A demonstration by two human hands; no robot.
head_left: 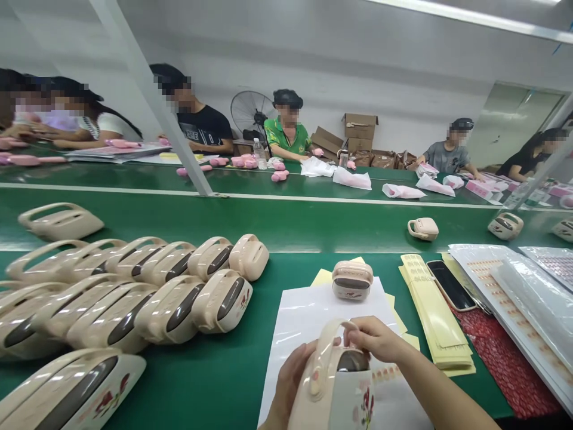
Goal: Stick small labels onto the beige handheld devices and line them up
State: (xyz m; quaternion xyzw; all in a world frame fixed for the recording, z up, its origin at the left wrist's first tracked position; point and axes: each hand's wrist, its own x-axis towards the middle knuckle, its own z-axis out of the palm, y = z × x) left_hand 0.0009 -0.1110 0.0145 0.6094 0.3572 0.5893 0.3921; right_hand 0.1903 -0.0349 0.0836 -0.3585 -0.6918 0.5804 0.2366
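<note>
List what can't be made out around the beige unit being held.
- Head view: beige unit, lower part cut off by the bottom edge.
- Left hand fingers hidden behind the unit.
- Right hand covers the spot it touches.
- Sticker sheet print too small.

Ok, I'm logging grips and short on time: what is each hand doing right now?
Left hand: closed around the side of the beige handled unit, holding it.
Right hand: fingers on the top of the same unit, by its handle.
</note>
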